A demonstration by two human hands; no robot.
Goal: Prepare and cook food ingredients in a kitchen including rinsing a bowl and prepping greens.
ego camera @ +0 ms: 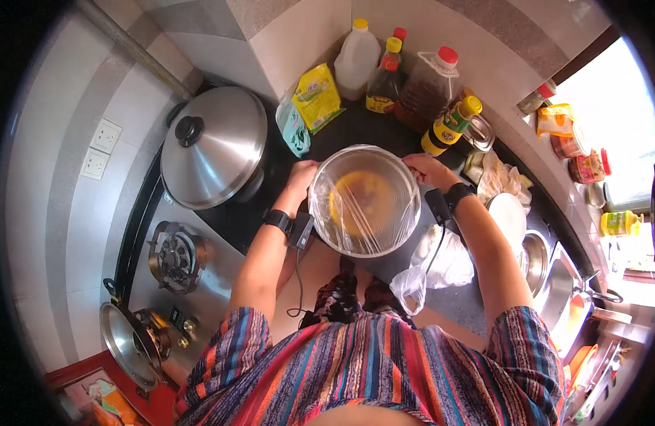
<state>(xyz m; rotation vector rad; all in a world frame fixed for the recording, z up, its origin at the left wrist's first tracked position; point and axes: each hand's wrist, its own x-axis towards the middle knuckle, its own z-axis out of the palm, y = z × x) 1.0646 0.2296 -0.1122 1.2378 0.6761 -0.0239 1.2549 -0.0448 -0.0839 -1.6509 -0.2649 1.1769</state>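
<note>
Between my two hands is a round metal bowl (312, 213) with clear plastic wrap (367, 218) stretched over its top. Through the wrinkled film I see a yellow-orange content (359, 191), blurred by the wrap. My left hand (304, 175) grips the rim at the left side. On the opposite side, my right hand (429, 171) holds the rim, its fingers partly hidden by the bowl. The bowl is in front of my body, over the front part of the dark countertop (327, 128). Each wrist wears a black strap with a small cabled device.
A large lidded steel pot (218, 149) stands left, above a gas burner (177, 257). Behind the bowl are seasoning packets (318, 98), a white jug (357, 61), an oil jug (426, 88) and a yellow-capped bottle (451, 125). A white plastic bag (442, 258) lies right, near the sink (559, 293).
</note>
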